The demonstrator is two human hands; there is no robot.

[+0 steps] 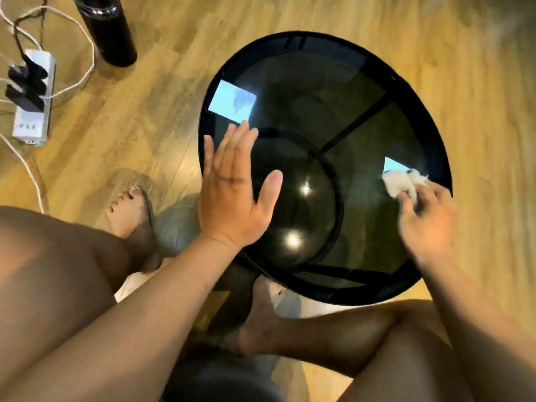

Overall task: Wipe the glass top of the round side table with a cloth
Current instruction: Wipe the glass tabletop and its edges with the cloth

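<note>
The round side table point(293, 42) has a black rim and a dark glass top point(313, 94) that mirrors windows and lamps. My left hand point(232, 195) hovers over the table's left edge, palm flat, fingers spread, holding nothing. My right hand point(426, 221) is blurred at the right edge of the glass, fingers pinched on a small crumpled white cloth point(400, 181) that touches the glass.
A tall black bottle point(108, 30) stands on the wooden floor at the far left. A white power strip point(33, 94) with black plugs and loose white cables lies left of it. My bare legs and feet frame the table's near side.
</note>
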